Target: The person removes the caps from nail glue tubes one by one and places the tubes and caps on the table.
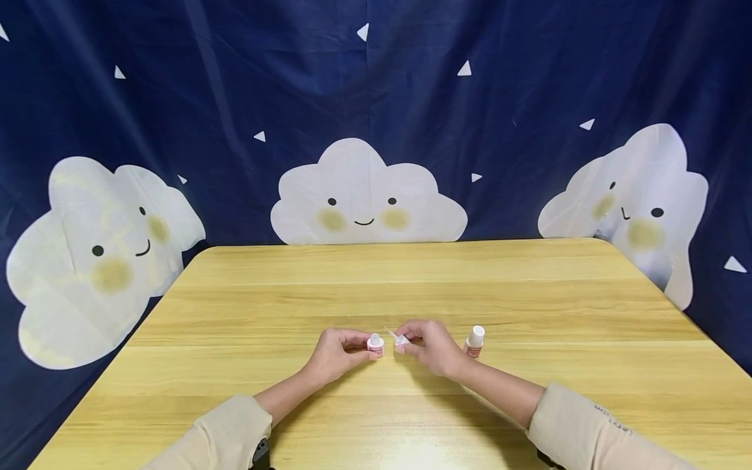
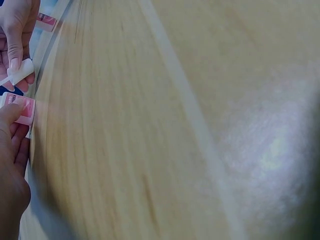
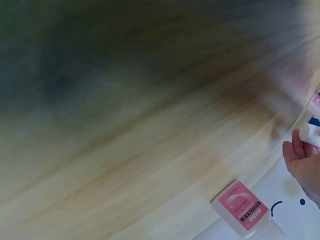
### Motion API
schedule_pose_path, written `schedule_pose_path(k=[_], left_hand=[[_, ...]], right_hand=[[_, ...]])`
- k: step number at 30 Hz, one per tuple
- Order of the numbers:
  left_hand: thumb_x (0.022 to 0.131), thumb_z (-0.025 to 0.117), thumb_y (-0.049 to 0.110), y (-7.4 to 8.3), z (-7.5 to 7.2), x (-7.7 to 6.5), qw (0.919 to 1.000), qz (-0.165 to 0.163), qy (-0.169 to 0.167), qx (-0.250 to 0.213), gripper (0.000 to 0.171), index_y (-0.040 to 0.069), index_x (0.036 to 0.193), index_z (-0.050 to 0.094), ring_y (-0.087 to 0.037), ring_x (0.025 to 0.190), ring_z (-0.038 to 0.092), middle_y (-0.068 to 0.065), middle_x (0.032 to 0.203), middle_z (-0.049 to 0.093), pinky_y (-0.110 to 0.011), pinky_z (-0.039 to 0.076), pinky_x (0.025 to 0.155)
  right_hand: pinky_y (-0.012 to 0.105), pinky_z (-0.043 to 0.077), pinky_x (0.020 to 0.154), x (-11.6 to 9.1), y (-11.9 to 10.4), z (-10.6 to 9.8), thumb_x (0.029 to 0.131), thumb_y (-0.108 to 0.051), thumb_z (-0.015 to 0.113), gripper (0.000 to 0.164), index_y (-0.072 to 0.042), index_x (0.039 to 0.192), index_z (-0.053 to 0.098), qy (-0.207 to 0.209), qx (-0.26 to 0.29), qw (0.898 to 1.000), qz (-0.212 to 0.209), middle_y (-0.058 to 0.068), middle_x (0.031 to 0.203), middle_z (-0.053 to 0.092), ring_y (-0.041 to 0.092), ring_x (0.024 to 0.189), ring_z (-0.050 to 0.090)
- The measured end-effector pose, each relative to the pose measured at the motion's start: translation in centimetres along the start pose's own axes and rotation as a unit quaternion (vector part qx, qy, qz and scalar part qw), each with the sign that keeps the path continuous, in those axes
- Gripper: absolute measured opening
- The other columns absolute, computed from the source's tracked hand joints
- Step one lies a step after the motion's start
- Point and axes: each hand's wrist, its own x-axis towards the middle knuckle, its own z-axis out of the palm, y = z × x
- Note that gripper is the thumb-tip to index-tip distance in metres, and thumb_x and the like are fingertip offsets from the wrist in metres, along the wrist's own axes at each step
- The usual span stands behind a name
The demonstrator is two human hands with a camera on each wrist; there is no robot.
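Note:
My left hand grips a small white bottle with a pink label, its neck uncapped and pointing up. Just right of it, my right hand pinches a white brush cap between thumb and fingers. A thin pale applicator sticks out of the cap toward the bottle, apart from its neck. The left wrist view shows the bottle's pink label under my left thumb, with the cap beyond it.
A second small bottle with its white cap on stands right of my right hand; its pink label faces the right wrist camera. The wooden table ends at a dark blue curtain printed with clouds.

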Motion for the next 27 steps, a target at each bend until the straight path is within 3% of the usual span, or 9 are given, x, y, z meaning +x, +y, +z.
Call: schedule_pose_path(k=[8, 18, 27], left_hand=[[0.074, 0.076, 0.005, -0.05, -0.05, -0.01, 1.0000, -0.002, -0.001, -0.002, 0.027, -0.007, 0.097, 0.068, -0.029, 0.088, 0.069, -0.021, 0.095, 0.070, -0.018, 0.055, 0.075], [0.075, 0.076, 0.007, -0.09, -0.02, 0.02, 0.9999, -0.008, -0.006, -0.013, 0.027, -0.006, 0.098, 0.069, -0.025, 0.087, 0.070, -0.020, 0.095, 0.070, -0.019, 0.056, 0.076], [0.075, 0.076, 0.006, 0.00, -0.04, -0.04, 0.9998, -0.012, -0.005, -0.013, 0.028, -0.007, 0.098, 0.068, -0.028, 0.088, 0.069, -0.021, 0.096, 0.070, -0.017, 0.055, 0.076]], right_hand=[[0.021, 0.055, 0.075, 0.05, -0.04, 0.52, 0.081, 0.000, 0.066, 0.016, 0.007, 0.096, 0.063, 0.004, 0.009, 1.000, 0.019, 0.013, 0.086, 0.068, 0.020, 0.081, 0.064], [0.026, 0.056, 0.079, -0.16, 0.08, 0.32, 0.082, -0.001, 0.066, 0.018, 0.008, 0.097, 0.060, -0.002, 0.021, 1.000, 0.003, 0.015, 0.089, 0.067, 0.025, 0.086, 0.066], [0.020, 0.055, 0.071, -0.07, 0.63, 0.48, 0.079, -0.001, 0.070, 0.018, 0.007, 0.093, 0.065, 0.019, 0.022, 1.000, -0.012, 0.015, 0.086, 0.068, 0.019, 0.079, 0.063]])
